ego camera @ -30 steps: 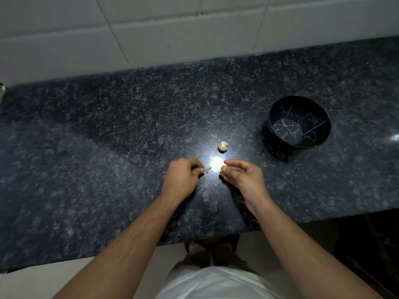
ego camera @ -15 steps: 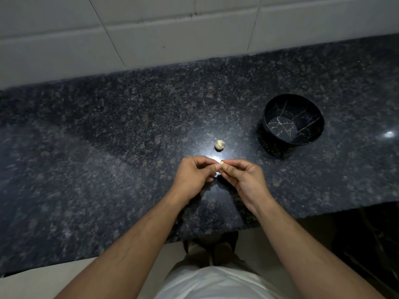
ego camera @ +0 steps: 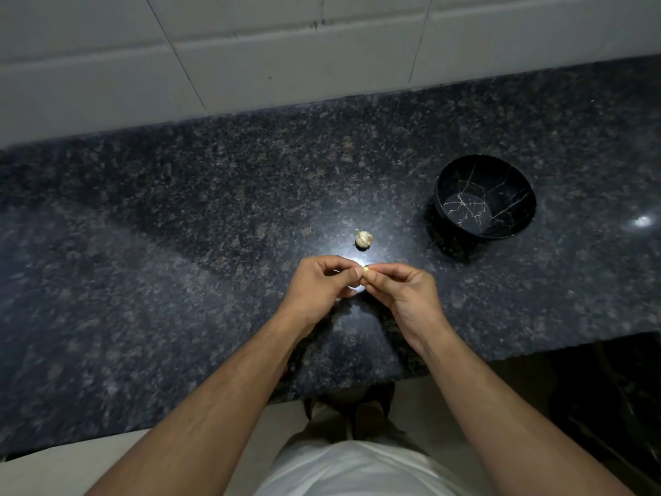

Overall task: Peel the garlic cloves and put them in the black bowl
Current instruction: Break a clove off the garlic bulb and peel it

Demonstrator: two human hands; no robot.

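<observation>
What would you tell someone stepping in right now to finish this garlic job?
Both hands meet over the counter's front edge: the right hand pinches a small garlic clove, and the left hand picks at it with its fingertips.
The rest of the garlic sits on the counter just beyond the hands.
The black bowl stands to the right, with no garlic in it.
Left: finish peeling this clove, drop it in, then do the rest.

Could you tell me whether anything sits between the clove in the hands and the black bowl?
Nothing visible does. The clove is pinched between both hands; bare countertop leads to the black bowl at its right. The garlic piece lies off that path.
</observation>
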